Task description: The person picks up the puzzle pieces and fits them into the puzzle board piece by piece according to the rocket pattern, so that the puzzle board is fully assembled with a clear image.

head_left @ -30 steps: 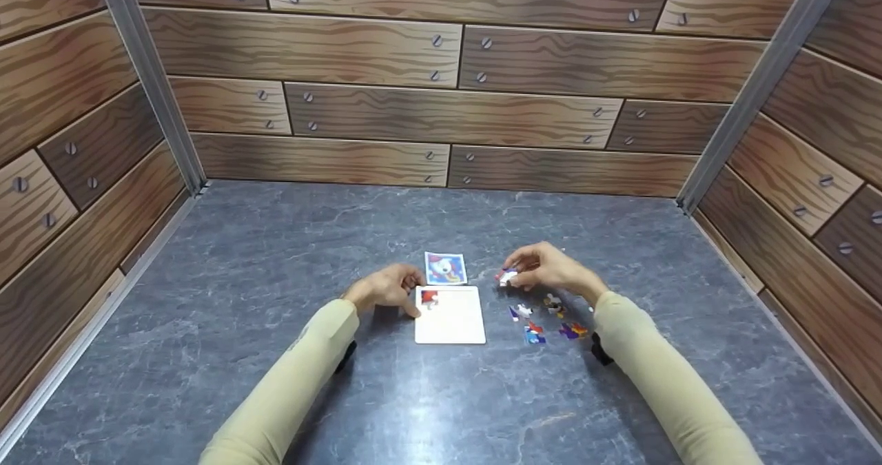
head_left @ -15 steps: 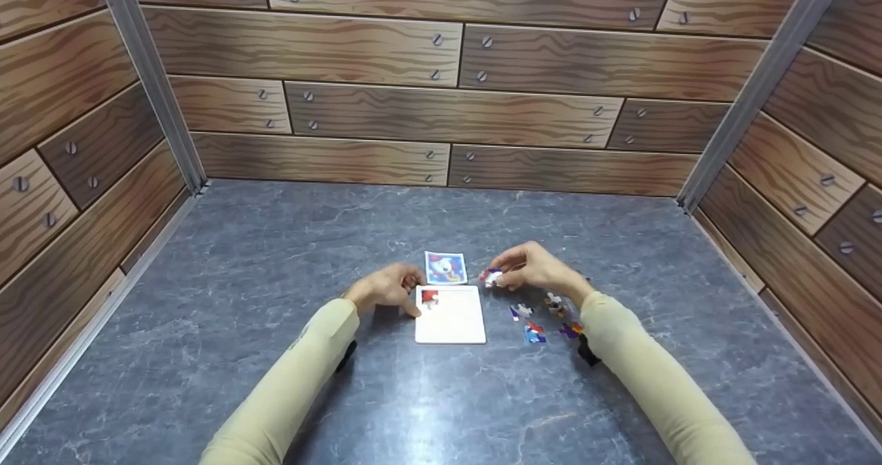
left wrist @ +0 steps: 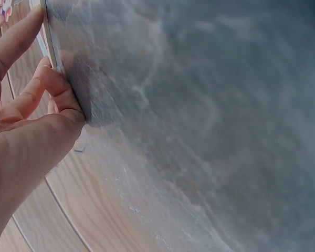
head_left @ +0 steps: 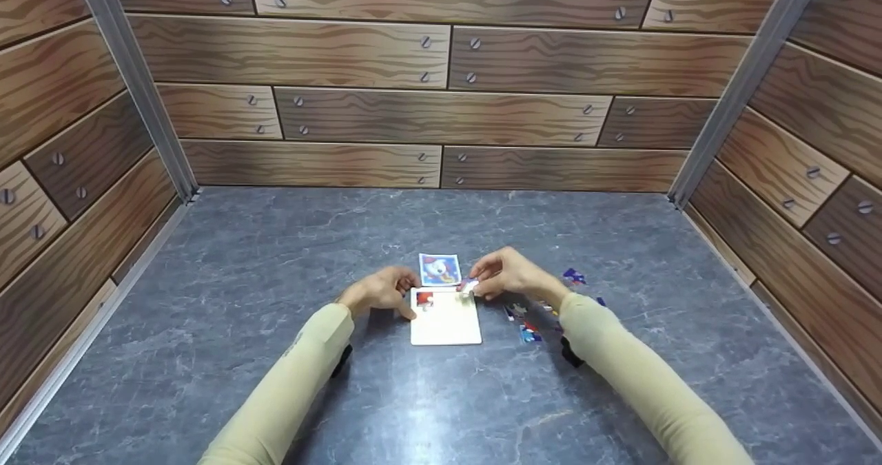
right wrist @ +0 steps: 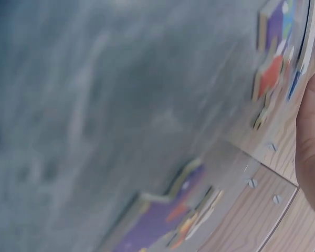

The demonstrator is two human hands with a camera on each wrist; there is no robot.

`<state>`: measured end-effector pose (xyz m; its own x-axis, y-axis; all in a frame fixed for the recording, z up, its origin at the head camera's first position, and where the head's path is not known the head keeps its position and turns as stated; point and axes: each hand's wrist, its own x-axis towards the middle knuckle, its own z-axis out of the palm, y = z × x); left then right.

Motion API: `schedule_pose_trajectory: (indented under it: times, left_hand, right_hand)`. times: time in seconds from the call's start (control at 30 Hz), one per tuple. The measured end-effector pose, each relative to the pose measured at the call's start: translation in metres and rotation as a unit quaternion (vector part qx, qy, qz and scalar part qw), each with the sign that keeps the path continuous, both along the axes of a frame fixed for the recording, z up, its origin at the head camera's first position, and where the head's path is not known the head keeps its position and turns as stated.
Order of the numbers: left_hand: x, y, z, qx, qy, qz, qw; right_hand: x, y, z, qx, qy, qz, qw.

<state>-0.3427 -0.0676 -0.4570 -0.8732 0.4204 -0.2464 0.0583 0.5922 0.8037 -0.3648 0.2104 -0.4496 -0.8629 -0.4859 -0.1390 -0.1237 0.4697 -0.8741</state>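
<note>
My right hand [head_left: 508,272] pinches a white, red and purple jigsaw piece [head_left: 469,285] over the top right corner of a white puzzle board [head_left: 444,328]. My left hand [head_left: 380,290] is at the board's left edge. Its thumb touches that edge, while the bent fingers rest by the upper left corner; the left wrist view shows this thumb [left wrist: 18,41] nearly straight. A red and white piece [head_left: 424,299] lies in the board's upper left corner. Just beyond the board lies a picture card [head_left: 439,270] with a white cartoon figure on blue.
Loose pieces lie right of the board, among them a blue and red piece [head_left: 529,333] and a purple one [head_left: 573,276]. My right sleeve [head_left: 620,344] hides some. In the right wrist view a purple piece [right wrist: 152,226] is close. Wood-patterned walls [head_left: 310,165] enclose the grey table.
My right hand has moved left with the jigsaw piece, from beside the loose pieces to above the board's upper right corner. The left hand stays at the board's edge. The head view has shifted slightly.
</note>
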Motion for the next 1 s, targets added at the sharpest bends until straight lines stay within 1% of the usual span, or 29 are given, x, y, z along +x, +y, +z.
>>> schedule_pose_trajectory:
  times: [0.07,0.23,0.43,0.6,0.8,1.0]
  left_hand:
    - [0.0,0.0,0.0,-0.003,-0.003,0.004,1.0]
    - [-0.001,0.0,0.001,-0.008,-0.006,0.0,0.9999]
    - [-0.001,-0.002,0.001,-0.006,0.004,-0.012,0.9999]
    - [-0.001,-0.002,0.0,-0.009,0.009,-0.012,0.9999]
    - [-0.002,-0.001,0.0,-0.014,0.012,-0.012,0.9998]
    - [-0.001,-0.001,0.001,-0.004,0.011,-0.013,0.9998]
  right_hand:
    - [0.002,-0.004,0.0,-0.005,-0.008,-0.006,0.9999]
    - [0.006,-0.012,-0.001,-0.013,-0.022,-0.007,0.9997]
    - [0.007,-0.024,-0.002,-0.023,-0.036,0.0,0.9991]
    - [0.009,-0.034,-0.003,-0.022,-0.048,0.002,0.9986]
    - [0.012,-0.041,-0.002,-0.017,-0.073,-0.019,0.997]
    - [0.012,-0.045,-0.004,-0.013,-0.081,-0.037,0.9959]
